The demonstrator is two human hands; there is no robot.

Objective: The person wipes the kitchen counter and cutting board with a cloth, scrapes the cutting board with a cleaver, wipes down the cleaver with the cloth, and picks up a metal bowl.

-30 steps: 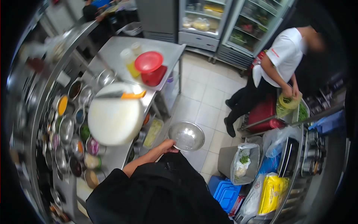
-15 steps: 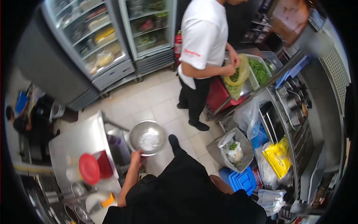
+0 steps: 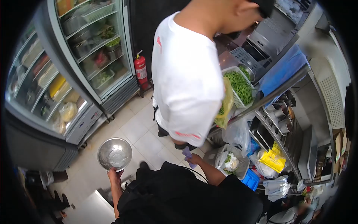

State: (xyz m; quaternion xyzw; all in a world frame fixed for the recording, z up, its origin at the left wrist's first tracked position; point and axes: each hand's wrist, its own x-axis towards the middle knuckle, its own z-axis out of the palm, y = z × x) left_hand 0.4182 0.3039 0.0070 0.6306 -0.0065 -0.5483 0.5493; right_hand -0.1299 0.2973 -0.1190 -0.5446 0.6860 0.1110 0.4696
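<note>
A round metal bowl (image 3: 115, 154) hangs over the floor tiles at lower left, tilted toward the camera, with nothing visible in it. My left hand (image 3: 115, 174) grips its near rim. At the lower centre my right hand (image 3: 194, 159) holds a crumpled purple cloth (image 3: 189, 152), with the bin beyond it to the right. Just ahead stands a co-worker in a white shirt (image 3: 186, 82), whose hands are hidden behind the body. Beside this person are a yellow plastic bag (image 3: 225, 106) and a white basket of green beans (image 3: 240, 87).
Glass-door fridges (image 3: 89, 44) stand at the left, with a red fire extinguisher (image 3: 140, 69) beside them. A lined bin (image 3: 242, 164), a blue lid (image 3: 250, 180) and a metal rack (image 3: 261, 116) are on the right. A steel table corner (image 3: 91, 211) shows at lower left.
The view has turned right and come closer to the co-worker. My left hand still carries the bowl. My right hand has come into clear view with the purple cloth.
</note>
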